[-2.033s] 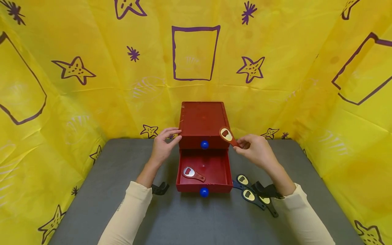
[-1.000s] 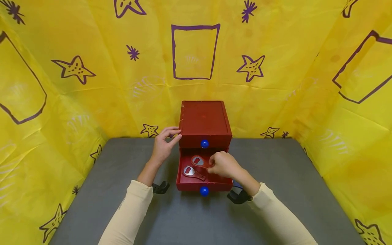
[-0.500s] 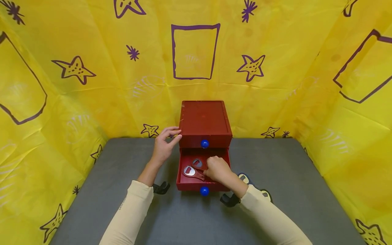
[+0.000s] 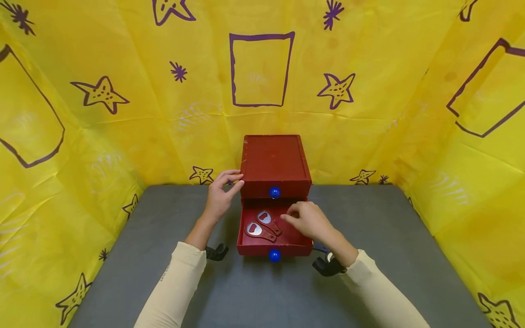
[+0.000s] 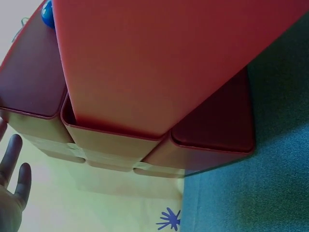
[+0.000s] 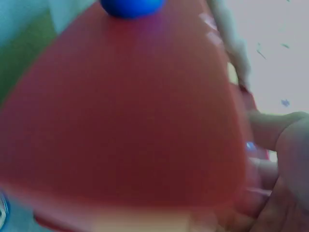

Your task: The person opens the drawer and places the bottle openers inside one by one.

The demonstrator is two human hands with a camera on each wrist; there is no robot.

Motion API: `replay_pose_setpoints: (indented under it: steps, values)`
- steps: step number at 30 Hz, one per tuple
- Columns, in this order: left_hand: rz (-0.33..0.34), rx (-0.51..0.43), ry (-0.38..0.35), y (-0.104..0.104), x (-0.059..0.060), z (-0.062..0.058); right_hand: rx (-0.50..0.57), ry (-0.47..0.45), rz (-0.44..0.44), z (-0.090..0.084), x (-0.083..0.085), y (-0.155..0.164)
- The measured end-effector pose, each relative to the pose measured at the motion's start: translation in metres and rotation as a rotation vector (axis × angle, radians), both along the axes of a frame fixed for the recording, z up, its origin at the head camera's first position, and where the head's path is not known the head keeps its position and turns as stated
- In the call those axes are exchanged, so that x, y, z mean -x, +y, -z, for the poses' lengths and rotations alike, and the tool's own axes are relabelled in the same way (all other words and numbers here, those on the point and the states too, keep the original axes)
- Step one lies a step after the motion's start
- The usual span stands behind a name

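A red drawer unit (image 4: 274,159) with blue knobs stands at the back of the table. Its middle drawer (image 4: 287,250) is pulled out; the left wrist view shows closed ones on either side of it. Two red bottle openers lie side by side in that drawer: the nearer bottle opener (image 4: 260,232) and the farther bottle opener (image 4: 268,222). My right hand (image 4: 309,221) hovers over the drawer's right part, fingers loosely bent and holding nothing. My left hand (image 4: 219,196) rests its fingertips at the unit's upper left front edge, fingers fairly straight.
Beside the drawer's right front corner, dark blue bottle openers (image 4: 321,247) lie on the grey table (image 4: 262,296), mostly covered by my right wrist and its black strap mount (image 4: 326,268). Yellow cloth walls (image 4: 262,123) with purple drawings enclose the table.
My right hand brought the second red bottle opener down into the drawer, laid it beside the first, let go and drew back slightly to the right. My left hand stayed put.
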State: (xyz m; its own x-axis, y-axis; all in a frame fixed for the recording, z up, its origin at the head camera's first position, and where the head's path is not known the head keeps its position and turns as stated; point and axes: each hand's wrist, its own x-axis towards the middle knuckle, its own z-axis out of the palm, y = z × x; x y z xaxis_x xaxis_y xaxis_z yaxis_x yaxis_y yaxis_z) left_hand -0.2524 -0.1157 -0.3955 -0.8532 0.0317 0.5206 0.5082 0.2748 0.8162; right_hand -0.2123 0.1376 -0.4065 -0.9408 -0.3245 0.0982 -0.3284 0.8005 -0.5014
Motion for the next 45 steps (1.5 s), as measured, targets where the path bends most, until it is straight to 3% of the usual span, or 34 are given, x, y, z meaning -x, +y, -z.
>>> replay_pose_setpoints:
  steps: [8, 20, 31, 45]
  values:
    - [0.010, -0.002, 0.006, 0.000, -0.001, -0.002, 0.074, -0.044, 0.014, -0.013, 0.001, 0.043]
    - [0.020, -0.008, 0.027, 0.000, -0.001, 0.001, 0.089, -0.053, 0.026, -0.010, 0.002, 0.084]
    - [0.017, -0.002, 0.007, -0.001, -0.001, 0.001, 0.072, -0.124, 0.058, 0.012, 0.000, 0.109]
    - [0.021, -0.011, -0.003, -0.001, -0.001, 0.001, -0.023, -0.172, 0.072, 0.069, -0.005, 0.131]
